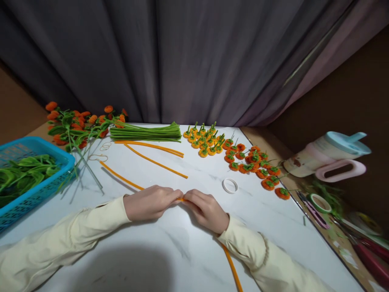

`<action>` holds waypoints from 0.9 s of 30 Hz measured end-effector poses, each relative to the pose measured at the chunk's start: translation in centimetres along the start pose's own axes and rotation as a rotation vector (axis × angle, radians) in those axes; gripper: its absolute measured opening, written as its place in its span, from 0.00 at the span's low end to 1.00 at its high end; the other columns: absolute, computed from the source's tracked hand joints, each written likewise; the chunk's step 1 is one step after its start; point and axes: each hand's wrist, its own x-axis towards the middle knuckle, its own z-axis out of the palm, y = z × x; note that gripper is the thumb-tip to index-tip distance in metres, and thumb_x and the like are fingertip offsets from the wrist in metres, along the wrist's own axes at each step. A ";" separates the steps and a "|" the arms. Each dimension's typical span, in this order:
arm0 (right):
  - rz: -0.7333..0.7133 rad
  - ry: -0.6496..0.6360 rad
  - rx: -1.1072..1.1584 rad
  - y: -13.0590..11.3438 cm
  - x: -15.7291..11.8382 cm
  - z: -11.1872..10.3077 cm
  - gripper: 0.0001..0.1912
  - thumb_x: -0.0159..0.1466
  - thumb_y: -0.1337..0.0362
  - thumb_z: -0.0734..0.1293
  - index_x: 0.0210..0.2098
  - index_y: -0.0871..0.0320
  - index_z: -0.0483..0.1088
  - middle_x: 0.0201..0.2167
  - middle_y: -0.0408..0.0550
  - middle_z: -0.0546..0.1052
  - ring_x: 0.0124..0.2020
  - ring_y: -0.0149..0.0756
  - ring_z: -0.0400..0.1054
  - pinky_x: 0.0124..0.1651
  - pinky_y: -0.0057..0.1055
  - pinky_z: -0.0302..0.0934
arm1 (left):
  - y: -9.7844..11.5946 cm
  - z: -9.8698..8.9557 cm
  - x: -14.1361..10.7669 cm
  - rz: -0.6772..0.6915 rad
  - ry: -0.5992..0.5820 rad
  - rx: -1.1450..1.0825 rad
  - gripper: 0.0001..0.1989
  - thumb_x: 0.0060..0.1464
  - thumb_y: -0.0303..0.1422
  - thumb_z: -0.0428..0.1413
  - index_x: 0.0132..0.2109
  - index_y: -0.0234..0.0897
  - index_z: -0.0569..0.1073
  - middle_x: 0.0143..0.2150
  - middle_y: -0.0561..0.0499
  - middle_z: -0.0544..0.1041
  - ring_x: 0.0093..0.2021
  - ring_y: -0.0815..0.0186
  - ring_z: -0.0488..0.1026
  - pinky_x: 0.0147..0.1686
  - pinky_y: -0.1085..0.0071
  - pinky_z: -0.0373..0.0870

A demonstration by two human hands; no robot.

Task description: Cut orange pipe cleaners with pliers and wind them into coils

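An orange pipe cleaner [121,176] runs through both my hands above the white tabletop. My left hand [148,202] is closed on it, fingertips pinched near the middle. Close beside it, my right hand [205,209] pinches the same spot, a short bit of orange showing between them. One orange length stretches out to the left past my left hand; another [231,267] emerges under my right wrist toward the near edge. Whether both ends are one piece is hidden by my hands. Further back lie loose orange pipe cleaners [154,161] and a bundle of green ones [146,132].
Several small yellow pumpkins [203,151] and orange pumpkins [268,184] stand at the back right, near a white ring [230,185]. A blue basket [68,162] with green leaves is at left, beside orange flower stems [75,125]. A tumbler [328,152], scissors and green tape [319,202] sit at right.
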 end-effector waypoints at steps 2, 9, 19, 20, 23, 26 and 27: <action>-0.027 0.020 -0.009 0.1 0.0 0.1 0.09 0.69 0.69 0.56 0.44 0.59 0.67 0.38 0.52 0.72 0.35 0.34 0.68 0.37 0.27 0.64 | 0.1 0.1 0.0 0.012 -0.016 0.061 0.08 0.64 0.28 0.40 0.42 0.36 0.63 0.34 0.50 0.73 0.32 0.65 0.72 0.30 0.73 0.63; -0.034 0.053 0.028 0.1 0.0 0.1 0.09 0.68 0.70 0.58 0.40 0.58 0.69 0.34 0.50 0.73 0.33 0.33 0.69 0.35 0.26 0.65 | 0.5 0.5 0.0 0.044 -0.020 0.201 0.05 0.60 0.25 0.44 0.41 0.36 0.63 0.33 0.50 0.73 0.29 0.64 0.71 0.27 0.71 0.62; -0.032 0.105 -0.001 -0.1 0.0 0.2 0.12 0.66 0.74 0.57 0.38 0.57 0.70 0.32 0.49 0.74 0.30 0.32 0.69 0.31 0.26 0.64 | 0.9 0.8 0.0 0.060 0.022 0.262 0.09 0.54 0.21 0.48 0.41 0.36 0.61 0.32 0.49 0.73 0.28 0.63 0.70 0.25 0.71 0.62; -0.034 0.109 -0.019 -0.1 0.0 0.1 0.12 0.66 0.74 0.57 0.38 0.57 0.70 0.31 0.48 0.74 0.29 0.32 0.69 0.30 0.26 0.63 | 0.9 0.9 0.0 0.065 0.021 0.264 0.09 0.54 0.22 0.48 0.42 0.36 0.61 0.33 0.49 0.73 0.29 0.63 0.70 0.25 0.71 0.63; -0.040 0.122 -0.100 -0.4 -0.1 0.1 0.13 0.64 0.76 0.56 0.37 0.58 0.69 0.30 0.47 0.74 0.27 0.31 0.67 0.26 0.26 0.58 | 1.1 1.0 -0.1 0.082 0.004 0.284 0.09 0.54 0.22 0.47 0.43 0.35 0.61 0.34 0.48 0.73 0.29 0.62 0.70 0.26 0.70 0.64; -0.071 0.118 -0.180 -0.7 -0.3 0.2 0.13 0.63 0.76 0.54 0.37 0.59 0.68 0.31 0.49 0.74 0.27 0.32 0.67 0.25 0.27 0.57 | 1.4 1.1 -0.1 0.067 -0.001 0.282 0.10 0.53 0.20 0.46 0.43 0.35 0.61 0.33 0.48 0.73 0.29 0.62 0.71 0.25 0.70 0.65; -0.085 0.121 -0.205 -0.7 -0.5 0.2 0.13 0.62 0.77 0.54 0.37 0.59 0.68 0.31 0.49 0.74 0.26 0.32 0.67 0.25 0.28 0.56 | 1.4 1.1 -0.1 0.045 0.008 0.266 0.11 0.53 0.19 0.45 0.43 0.35 0.61 0.32 0.48 0.73 0.28 0.62 0.71 0.25 0.70 0.64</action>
